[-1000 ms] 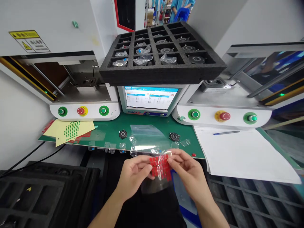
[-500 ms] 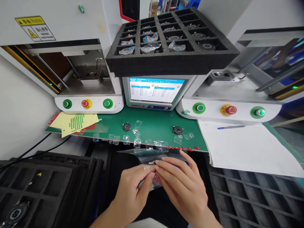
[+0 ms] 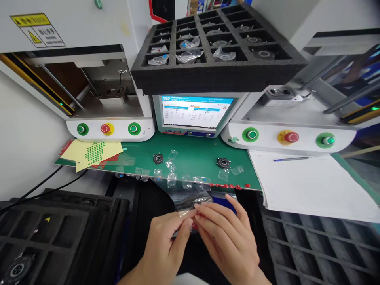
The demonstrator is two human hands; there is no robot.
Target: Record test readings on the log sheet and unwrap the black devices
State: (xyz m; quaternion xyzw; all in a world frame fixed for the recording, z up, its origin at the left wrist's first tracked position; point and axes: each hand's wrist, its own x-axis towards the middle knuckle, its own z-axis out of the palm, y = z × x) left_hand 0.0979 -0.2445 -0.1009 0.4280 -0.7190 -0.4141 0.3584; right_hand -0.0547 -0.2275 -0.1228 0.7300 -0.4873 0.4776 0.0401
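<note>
While I am pinching the clear sticker sheet [image 3: 190,204] below the green mat [image 3: 190,158] with my left hand [image 3: 166,247] and right hand [image 3: 228,237], a loose grip could drop it.

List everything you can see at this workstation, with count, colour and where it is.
clear film sheet: one, transparent with red stickers, pinched between both hands
round parts: two, black, on the green mat
green mat: one, bench centre
film scraps: several, clear, mat's front edge
foam tray: one, black, above the screen
screen: one, lit, centre
yellow sheet: one, green dots, mat's left end
white paper: one, right
pen: one, blue, on the paper
left hand: bottom centre
right hand: bottom centre
</note>
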